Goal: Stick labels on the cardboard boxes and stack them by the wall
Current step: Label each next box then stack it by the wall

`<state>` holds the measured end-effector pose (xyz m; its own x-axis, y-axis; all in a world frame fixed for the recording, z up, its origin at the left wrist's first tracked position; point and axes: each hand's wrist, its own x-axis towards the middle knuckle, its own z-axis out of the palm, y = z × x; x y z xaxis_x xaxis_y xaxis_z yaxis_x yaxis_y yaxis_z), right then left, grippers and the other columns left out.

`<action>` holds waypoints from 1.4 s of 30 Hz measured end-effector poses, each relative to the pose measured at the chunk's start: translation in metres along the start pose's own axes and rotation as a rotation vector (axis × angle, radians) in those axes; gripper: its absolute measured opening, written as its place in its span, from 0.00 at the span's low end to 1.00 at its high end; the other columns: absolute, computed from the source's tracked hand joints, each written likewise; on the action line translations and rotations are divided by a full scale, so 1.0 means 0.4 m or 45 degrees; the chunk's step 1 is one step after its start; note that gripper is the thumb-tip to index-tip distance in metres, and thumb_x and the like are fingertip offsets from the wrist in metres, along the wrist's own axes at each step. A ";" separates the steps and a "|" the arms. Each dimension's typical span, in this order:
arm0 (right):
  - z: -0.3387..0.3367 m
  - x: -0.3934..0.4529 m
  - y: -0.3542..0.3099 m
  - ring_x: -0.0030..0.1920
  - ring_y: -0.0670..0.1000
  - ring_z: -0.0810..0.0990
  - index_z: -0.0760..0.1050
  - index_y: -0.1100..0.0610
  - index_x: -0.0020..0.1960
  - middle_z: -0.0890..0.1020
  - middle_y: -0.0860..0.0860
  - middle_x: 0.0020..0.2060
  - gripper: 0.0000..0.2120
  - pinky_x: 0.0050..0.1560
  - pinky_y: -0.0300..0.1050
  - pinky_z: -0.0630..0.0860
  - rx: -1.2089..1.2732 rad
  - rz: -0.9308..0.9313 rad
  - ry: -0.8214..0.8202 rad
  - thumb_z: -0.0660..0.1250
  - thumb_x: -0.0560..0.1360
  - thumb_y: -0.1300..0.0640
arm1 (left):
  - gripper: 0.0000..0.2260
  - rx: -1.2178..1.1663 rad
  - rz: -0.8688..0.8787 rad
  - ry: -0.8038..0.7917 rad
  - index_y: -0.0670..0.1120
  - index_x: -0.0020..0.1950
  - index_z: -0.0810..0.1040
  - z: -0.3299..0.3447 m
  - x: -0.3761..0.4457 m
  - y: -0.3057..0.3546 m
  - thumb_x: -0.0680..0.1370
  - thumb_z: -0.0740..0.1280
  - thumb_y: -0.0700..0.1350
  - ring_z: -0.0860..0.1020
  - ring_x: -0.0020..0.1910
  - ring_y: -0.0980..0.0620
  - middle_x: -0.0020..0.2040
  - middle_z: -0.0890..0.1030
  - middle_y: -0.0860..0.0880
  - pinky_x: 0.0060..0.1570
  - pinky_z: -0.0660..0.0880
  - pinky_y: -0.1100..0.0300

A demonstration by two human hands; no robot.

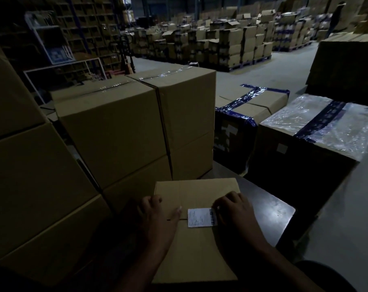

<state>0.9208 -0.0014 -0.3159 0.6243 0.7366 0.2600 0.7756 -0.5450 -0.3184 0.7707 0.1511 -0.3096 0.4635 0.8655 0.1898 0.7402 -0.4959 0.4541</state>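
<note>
1. A flat cardboard box (196, 245) lies at the lower centre of the frame, on a dark desk (271, 209) whose glossy top shows to the right of it.
2. A white label (201, 217) with a barcode at its right end sits on the box top, just right of the centre seam.
3. The right hand (233, 207) rests on the box with its fingers curled down, the fingertips pressing the right end of the label.
4. The left hand (157, 216) lies on the box left of the label, thumb stretched toward it and fingers bent at the box's far edge; it grips nothing.
5. Sealed brown boxes (124, 127) stand stacked in the middle of the frame beyond the desk, and more fill the left edge.
6. At centre right a box bound with blue tape (252, 102) sits beside one topped with clear plastic film (318, 123).
7. Across the upper frame, pallets of cartons (231, 43) line a grey warehouse floor, with dim shelving at the upper left.
</note>
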 end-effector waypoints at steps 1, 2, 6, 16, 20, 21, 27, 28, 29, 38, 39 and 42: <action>-0.002 0.001 -0.006 0.49 0.48 0.69 0.74 0.42 0.49 0.71 0.42 0.48 0.06 0.46 0.42 0.63 -0.009 0.012 -0.012 0.63 0.74 0.45 | 0.27 -0.023 0.017 0.022 0.50 0.66 0.70 0.008 0.001 0.002 0.74 0.68 0.64 0.63 0.64 0.48 0.67 0.63 0.48 0.57 0.66 0.55; -0.006 0.002 -0.009 0.49 0.48 0.69 0.74 0.42 0.49 0.71 0.42 0.48 0.06 0.46 0.42 0.62 -0.013 0.013 -0.013 0.63 0.73 0.44 | 0.27 -0.032 0.034 0.040 0.50 0.66 0.71 0.014 0.002 0.001 0.74 0.69 0.63 0.63 0.64 0.48 0.67 0.64 0.48 0.56 0.66 0.55; -0.011 0.009 -0.019 0.51 0.48 0.68 0.73 0.44 0.50 0.71 0.43 0.49 0.07 0.48 0.44 0.61 -0.017 0.023 -0.056 0.63 0.74 0.43 | 0.27 -0.038 0.056 0.080 0.50 0.66 0.71 0.026 0.008 -0.010 0.73 0.69 0.63 0.64 0.63 0.48 0.67 0.65 0.48 0.55 0.66 0.56; 0.025 0.034 -0.031 0.51 0.52 0.67 0.69 0.49 0.48 0.71 0.48 0.47 0.18 0.52 0.51 0.64 -0.244 0.061 -0.078 0.44 0.75 0.40 | 0.25 -0.020 0.088 0.155 0.48 0.62 0.74 0.033 0.004 -0.007 0.71 0.72 0.61 0.66 0.60 0.47 0.64 0.69 0.46 0.49 0.63 0.57; 0.030 0.045 -0.032 0.45 0.56 0.70 0.71 0.53 0.43 0.74 0.52 0.43 0.15 0.45 0.54 0.67 -0.370 0.006 -0.083 0.53 0.75 0.43 | 0.26 -0.029 0.072 0.136 0.48 0.63 0.74 0.033 0.008 -0.009 0.71 0.72 0.61 0.67 0.61 0.46 0.65 0.69 0.46 0.51 0.61 0.58; 0.026 0.050 -0.034 0.44 0.56 0.71 0.72 0.53 0.42 0.74 0.53 0.42 0.14 0.43 0.54 0.68 -0.370 0.008 -0.099 0.57 0.73 0.44 | 0.26 -0.029 0.067 0.130 0.48 0.63 0.74 0.033 0.009 -0.010 0.72 0.72 0.61 0.66 0.62 0.46 0.65 0.69 0.46 0.51 0.61 0.58; 0.021 0.065 -0.030 0.58 0.56 0.66 0.69 0.53 0.56 0.70 0.53 0.56 0.17 0.57 0.53 0.61 -0.269 0.023 -0.230 0.50 0.80 0.42 | 0.26 -0.036 0.070 0.140 0.48 0.63 0.74 0.033 0.008 -0.008 0.72 0.72 0.61 0.67 0.61 0.46 0.65 0.69 0.46 0.50 0.62 0.58; 0.019 0.065 -0.030 0.58 0.55 0.65 0.68 0.53 0.57 0.69 0.52 0.57 0.17 0.57 0.53 0.60 -0.269 0.025 -0.239 0.51 0.80 0.42 | 0.26 -0.027 0.070 0.136 0.48 0.63 0.74 0.034 0.007 -0.008 0.72 0.72 0.62 0.66 0.61 0.47 0.65 0.69 0.46 0.50 0.64 0.57; 0.015 0.066 -0.032 0.59 0.55 0.65 0.68 0.53 0.58 0.69 0.52 0.57 0.17 0.57 0.52 0.60 -0.259 0.025 -0.236 0.52 0.80 0.42 | 0.26 -0.020 0.073 0.135 0.48 0.63 0.74 0.035 0.006 -0.007 0.72 0.71 0.62 0.66 0.61 0.47 0.65 0.69 0.46 0.50 0.66 0.56; 0.010 0.011 -0.010 0.48 0.49 0.69 0.72 0.44 0.49 0.71 0.43 0.46 0.09 0.45 0.44 0.62 -0.023 0.009 -0.031 0.63 0.71 0.42 | 0.26 -0.042 0.061 0.127 0.49 0.63 0.73 0.033 0.008 -0.009 0.72 0.72 0.62 0.66 0.62 0.46 0.66 0.68 0.46 0.50 0.63 0.56; 0.005 0.000 -0.015 0.47 0.49 0.69 0.72 0.43 0.49 0.71 0.43 0.46 0.10 0.45 0.44 0.63 0.001 0.030 -0.004 0.68 0.69 0.45 | 0.26 -0.043 0.060 0.135 0.48 0.62 0.74 0.034 0.008 -0.007 0.71 0.72 0.61 0.67 0.61 0.46 0.65 0.69 0.46 0.50 0.64 0.56; 0.002 -0.024 -0.030 0.45 0.50 0.71 0.74 0.45 0.48 0.73 0.45 0.44 0.17 0.41 0.44 0.63 -0.022 0.035 0.012 0.75 0.62 0.49 | 0.26 -0.012 0.059 0.133 0.48 0.63 0.74 0.036 0.008 -0.008 0.72 0.71 0.62 0.67 0.62 0.46 0.65 0.69 0.46 0.52 0.67 0.54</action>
<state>0.9055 -0.0017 -0.3153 0.6464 0.7174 0.2598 0.7595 -0.5721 -0.3097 0.7768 0.1543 -0.3231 0.4435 0.8446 0.3000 0.7143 -0.5352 0.4509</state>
